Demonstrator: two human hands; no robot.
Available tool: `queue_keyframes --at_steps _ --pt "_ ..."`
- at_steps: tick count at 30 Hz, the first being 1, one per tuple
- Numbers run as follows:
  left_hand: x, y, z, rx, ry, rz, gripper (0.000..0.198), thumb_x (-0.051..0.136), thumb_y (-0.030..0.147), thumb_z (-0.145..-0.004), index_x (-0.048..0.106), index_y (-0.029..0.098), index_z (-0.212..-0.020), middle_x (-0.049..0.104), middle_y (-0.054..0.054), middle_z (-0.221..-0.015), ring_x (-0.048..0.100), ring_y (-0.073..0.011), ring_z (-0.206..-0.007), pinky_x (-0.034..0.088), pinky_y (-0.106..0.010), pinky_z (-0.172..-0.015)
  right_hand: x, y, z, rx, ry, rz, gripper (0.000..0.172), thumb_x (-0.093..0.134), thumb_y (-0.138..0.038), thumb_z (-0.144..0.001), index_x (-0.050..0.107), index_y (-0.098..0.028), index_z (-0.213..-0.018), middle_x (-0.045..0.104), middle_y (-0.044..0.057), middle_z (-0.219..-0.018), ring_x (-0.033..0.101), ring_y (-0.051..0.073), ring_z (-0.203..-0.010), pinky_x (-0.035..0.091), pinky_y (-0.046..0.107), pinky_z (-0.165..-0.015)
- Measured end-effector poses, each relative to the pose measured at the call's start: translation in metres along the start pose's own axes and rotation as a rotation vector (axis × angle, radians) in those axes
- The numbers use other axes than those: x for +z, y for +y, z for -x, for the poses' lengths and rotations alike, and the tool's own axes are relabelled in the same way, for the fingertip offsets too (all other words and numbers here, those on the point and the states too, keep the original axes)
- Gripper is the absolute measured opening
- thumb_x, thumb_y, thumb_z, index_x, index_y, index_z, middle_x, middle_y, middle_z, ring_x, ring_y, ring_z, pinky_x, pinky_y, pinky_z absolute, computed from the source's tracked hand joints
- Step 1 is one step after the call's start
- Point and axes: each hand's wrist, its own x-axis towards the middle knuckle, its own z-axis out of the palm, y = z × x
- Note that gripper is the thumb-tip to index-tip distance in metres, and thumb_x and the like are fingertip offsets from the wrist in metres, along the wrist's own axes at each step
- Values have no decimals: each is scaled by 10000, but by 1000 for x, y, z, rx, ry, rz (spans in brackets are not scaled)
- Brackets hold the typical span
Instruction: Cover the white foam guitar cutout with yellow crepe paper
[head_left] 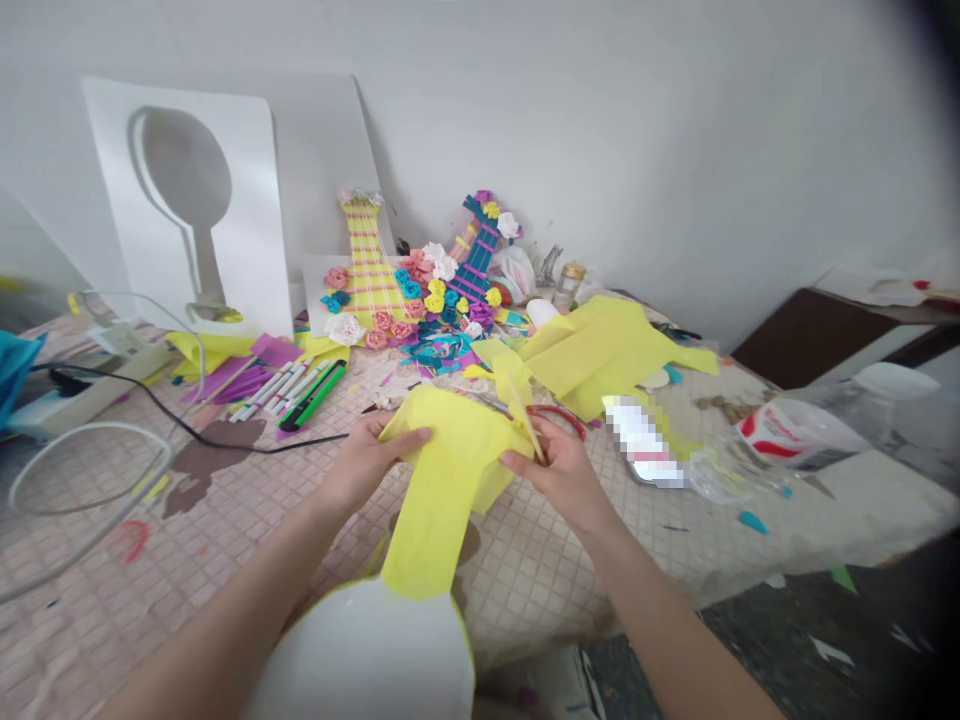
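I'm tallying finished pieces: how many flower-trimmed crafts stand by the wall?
2: a yellow striped craft on the left and a blue-and-purple craft just right of it, both behind loose paper flowers. More may be hidden in the clutter.

Tiled table [247, 520] with markers [274, 388], green cutter [315, 394]

yellow paper [450, 470], green cutter [313, 396], pink checked tablecloth [225, 520].
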Motion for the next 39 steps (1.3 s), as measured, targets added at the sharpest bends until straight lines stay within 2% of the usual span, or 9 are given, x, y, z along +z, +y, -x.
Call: queue_keyframes --at_steps 4,7,14,18,21,26,30,34,39 --pt "1 0 2 3 -19 -11 227 695 334 -649 670 144 -771 704 -62 -779 650 -188 -683 498 -274 -647 2 -4 2 47 22 -22 489 722 -289 -617 536 -200 -1061 624 -10 -768 567 127 -600 448 240 -513" --pt "2 -1 3 7 -36 -3 233 694 332 -653 673 147 -793 707 -63 -813 652 -184 -696 498 -268 -661 1 -5 2 46 84 -50 385 709 -303 -634 572 -195 -977 551 -51 -677 358 31 -396 258 184 -347" --pt "-3 5 1 5 -18 76 208 707 297 -649 679 136 -777 707 -59 -777 645 -160 -667 497 -243 -646 -11 -2 -2 66 36 5 355 620 -399 -719 535 -193 -996 422 -93 -555 160 14 -351 115 188 -336" --pt "-22 16 4 69 117 149 208 720 268 -635 663 145 -792 704 -40 -788 640 -135 -661 504 -218 -633 -24 9 -14 -86 46 537 381 331 -465 -862 518 -169 -1011 574 -2 -673 323 60 -373 276 215 -361" --pt "-50 19 12 99 241 131 269 728 244 -623 646 137 -856 700 -48 -811 645 -144 -683 523 -228 -655 -34 22 -27 -180 75 801 286 392 -402 -837 555 -167 -853 597 37 -708 543 149 -606 418 279 -560" --pt "-99 8 28 101 427 143 298 729 206 -610 640 161 -892 696 -30 -842 649 -145 -724 545 -225 -672 -41 37 -36 -251 121 1058 179 446 -264 -778 586 -153 -788 612 106 -750 562 258 -770 395 406 -735" --pt "-115 -1 32 85 481 146 276 719 177 -615 643 148 -878 695 -39 -848 651 -143 -728 549 -218 -669 -27 32 -41 -327 124 1184 268 451 -260 -789 598 -105 -950 599 186 -972 508 312 -973 328 445 -868" --pt "-118 -7 29 61 471 136 287 716 200 -627 638 138 -896 695 -53 -855 651 -143 -730 544 -215 -671 9 24 -64 -345 -54 1207 281 442 -330 -829 617 -152 -959 660 93 -845 588 217 -824 419 302 -753" --pt "-115 -14 31 5 387 92 315 721 249 -630 641 118 -905 693 -74 -852 652 -159 -734 540 -238 -678 55 28 -103 -320 -167 1208 301 501 -389 -819 634 -131 -899 662 127 -895 587 239 -907 421 332 -791"
